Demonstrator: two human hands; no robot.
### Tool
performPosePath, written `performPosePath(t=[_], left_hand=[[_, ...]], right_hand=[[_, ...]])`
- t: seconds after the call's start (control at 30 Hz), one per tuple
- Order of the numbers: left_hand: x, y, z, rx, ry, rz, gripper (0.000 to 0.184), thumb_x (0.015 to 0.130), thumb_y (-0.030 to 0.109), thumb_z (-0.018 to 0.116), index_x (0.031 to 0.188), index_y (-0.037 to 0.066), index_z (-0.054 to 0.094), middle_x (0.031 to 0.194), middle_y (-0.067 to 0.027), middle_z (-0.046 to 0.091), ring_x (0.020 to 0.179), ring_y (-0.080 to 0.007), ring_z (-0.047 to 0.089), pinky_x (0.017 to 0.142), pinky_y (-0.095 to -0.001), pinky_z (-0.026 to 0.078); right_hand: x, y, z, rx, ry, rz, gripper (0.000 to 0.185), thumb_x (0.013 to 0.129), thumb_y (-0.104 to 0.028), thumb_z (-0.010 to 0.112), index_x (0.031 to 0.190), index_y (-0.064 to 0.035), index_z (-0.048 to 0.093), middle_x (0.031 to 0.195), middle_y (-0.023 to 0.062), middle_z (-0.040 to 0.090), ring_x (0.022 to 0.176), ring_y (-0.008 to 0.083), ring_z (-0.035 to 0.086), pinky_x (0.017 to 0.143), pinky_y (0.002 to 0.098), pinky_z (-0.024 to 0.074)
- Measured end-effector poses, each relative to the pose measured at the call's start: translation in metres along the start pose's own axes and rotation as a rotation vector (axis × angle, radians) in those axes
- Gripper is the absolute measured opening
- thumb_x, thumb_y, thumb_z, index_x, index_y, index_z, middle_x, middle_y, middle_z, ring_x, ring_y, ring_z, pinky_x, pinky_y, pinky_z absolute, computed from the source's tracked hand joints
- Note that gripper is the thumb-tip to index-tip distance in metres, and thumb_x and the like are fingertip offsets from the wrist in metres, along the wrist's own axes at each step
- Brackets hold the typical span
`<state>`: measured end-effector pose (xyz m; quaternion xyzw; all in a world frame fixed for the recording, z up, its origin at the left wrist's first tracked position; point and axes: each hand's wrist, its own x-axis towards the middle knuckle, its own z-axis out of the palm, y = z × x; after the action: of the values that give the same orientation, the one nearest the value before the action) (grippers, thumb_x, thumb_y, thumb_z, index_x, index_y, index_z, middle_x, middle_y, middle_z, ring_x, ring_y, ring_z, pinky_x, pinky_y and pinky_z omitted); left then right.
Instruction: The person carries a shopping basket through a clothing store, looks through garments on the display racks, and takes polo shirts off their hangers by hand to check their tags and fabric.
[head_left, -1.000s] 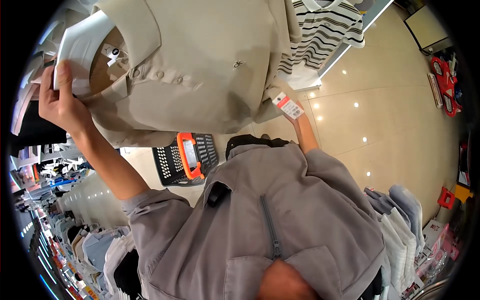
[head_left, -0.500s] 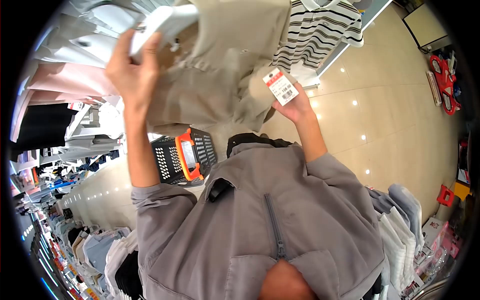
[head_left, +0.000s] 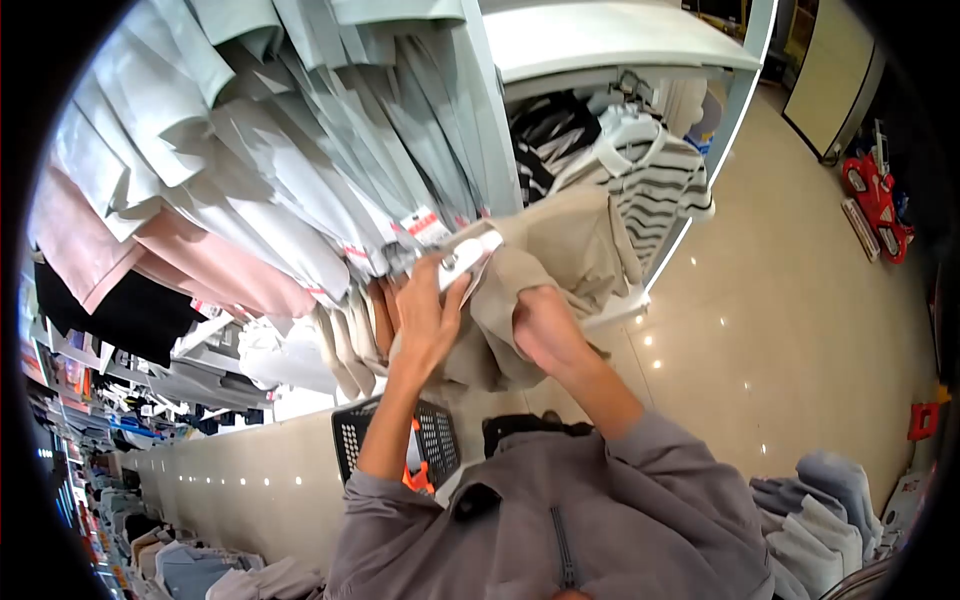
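Note:
A beige garment point(head_left: 580, 235) hangs in front of me, its cloth bunched and folded. My left hand point(head_left: 428, 315) is closed on the white hanger point(head_left: 476, 252) at the garment's top. Curled into the beige cloth, my right hand point(head_left: 545, 328) grips it a little to the right; its fingertips are partly hidden. Just beyond the hanger is a red and white price tag point(head_left: 425, 226) by the racked clothes. A striped shirt point(head_left: 655, 195) hangs behind the garment on the right.
Pale grey-green clothes point(head_left: 400, 110) and pink clothes point(head_left: 190, 255) hang close on the left. A white shelf point(head_left: 610, 45) is above the striped shirt. Below my left forearm stands a black shopping basket point(head_left: 437, 440) with orange parts. Folded clothes point(head_left: 820, 520) lie at lower right.
The beige garment and both hands are now lower in view, and the hands are closer together. My right hand no longer shows the price tag and now grips cloth. More of the rack shows.

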<state>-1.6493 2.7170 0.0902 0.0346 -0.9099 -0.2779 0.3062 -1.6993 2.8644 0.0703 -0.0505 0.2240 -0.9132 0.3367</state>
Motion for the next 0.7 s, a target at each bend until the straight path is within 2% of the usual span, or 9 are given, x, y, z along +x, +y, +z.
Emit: performPosePath(t=[0.13,0.2,0.23,0.27,0.33,0.37,0.43,0.53,0.7], left_hand=[[0.002,0.003,-0.004,-0.074,-0.031,-0.068,0.032,0.088,0.022,0.06,0.109,0.0,0.053,0.09,-0.0214,0.063,0.079,-0.0391,0.061,0.071,-0.0403,0.047],[0.003,0.003,-0.005,-0.208,0.056,-0.061,0.029,0.088,0.022,0.06,0.107,0.001,0.054,0.083,-0.0187,0.063,0.073,-0.0337,0.061,0.066,-0.0371,0.046],[0.002,-0.002,-0.004,-0.246,0.047,-0.075,0.027,0.086,0.018,0.061,0.106,0.001,0.055,0.081,-0.0175,0.063,0.071,-0.0287,0.061,0.064,-0.0337,0.045],[0.004,-0.003,-0.006,-0.237,0.049,-0.065,0.027,0.086,0.018,0.061,0.106,0.001,0.055,0.081,-0.0175,0.063,0.071,-0.0287,0.061,0.064,-0.0337,0.045],[0.004,-0.002,-0.007,-0.185,0.039,-0.003,0.027,0.083,0.013,0.061,0.106,0.001,0.055,0.081,-0.0171,0.063,0.069,-0.028,0.061,0.063,-0.0329,0.045],[0.006,0.002,-0.01,-0.205,0.019,-0.034,0.028,0.08,0.009,0.061,0.106,0.001,0.055,0.081,-0.0176,0.063,0.066,-0.0284,0.061,0.062,-0.0328,0.046],[0.009,0.0,-0.007,-0.2,0.06,0.001,0.028,0.08,0.008,0.061,0.106,0.001,0.055,0.081,-0.0177,0.063,0.066,-0.0285,0.061,0.062,-0.033,0.046],[0.014,0.005,-0.008,-0.22,0.089,0.017,0.029,0.079,0.007,0.06,0.106,-0.001,0.054,0.081,-0.0186,0.063,0.067,-0.0276,0.062,0.064,-0.0327,0.047],[0.023,0.022,-0.008,-0.418,0.051,-0.028,0.032,0.083,0.011,0.056,0.109,-0.007,0.052,0.087,-0.0202,0.064,0.077,-0.0257,0.063,0.07,-0.0337,0.048]], right_hand=[[0.005,-0.002,-0.019,-0.381,0.041,-0.016,0.045,0.082,0.004,0.046,0.127,0.0009,0.045,0.121,0.0096,0.054,0.112,0.0213,0.052,0.096,0.0319,0.0399],[0.007,-0.011,-0.005,-0.812,-0.136,-0.35,0.056,0.079,0.011,0.046,0.133,0.0008,0.036,0.131,0.0117,0.045,0.12,0.0225,0.047,0.1,0.031,0.0371],[-0.001,-0.015,0.003,-0.935,-0.015,-0.52,0.048,0.075,0.009,0.051,0.122,0.0017,0.049,0.117,0.0131,0.056,0.11,0.0235,0.055,0.093,0.0293,0.0415],[-0.001,-0.019,0.007,-0.926,-0.022,-0.53,0.048,0.075,0.009,0.051,0.122,0.0017,0.049,0.117,0.0131,0.056,0.11,0.0235,0.055,0.093,0.0293,0.0415],[0.002,-0.029,0.008,-1.276,0.005,-0.799,0.033,0.071,0.0,0.062,0.104,0.0014,0.061,0.094,0.0191,0.064,0.09,0.035,0.062,0.075,0.0383,0.0494],[0.002,-0.034,0.009,-1.27,0.003,-0.799,0.033,0.071,0.0,0.062,0.104,0.0014,0.061,0.094,0.0191,0.064,0.09,0.035,0.062,0.075,0.0383,0.0494],[0.004,-0.04,0.012,-1.608,0.047,-1.044,0.029,0.067,-0.007,0.069,0.094,0.0005,0.064,0.083,0.0196,0.063,0.079,0.0395,0.059,0.069,0.0413,0.0488],[0.007,-0.047,0.026,-1.839,0.121,-1.143,0.036,0.063,-0.018,0.074,0.091,0.0017,0.064,0.08,0.0178,0.061,0.075,0.0375,0.058,0.065,0.0424,0.0467],[0.016,-0.045,0.049,-1.994,0.175,-1.117,0.036,0.066,-0.027,0.07,0.09,-0.0019,0.061,0.084,0.0164,0.058,0.081,0.0347,0.056,0.066,0.0445,0.0448]])
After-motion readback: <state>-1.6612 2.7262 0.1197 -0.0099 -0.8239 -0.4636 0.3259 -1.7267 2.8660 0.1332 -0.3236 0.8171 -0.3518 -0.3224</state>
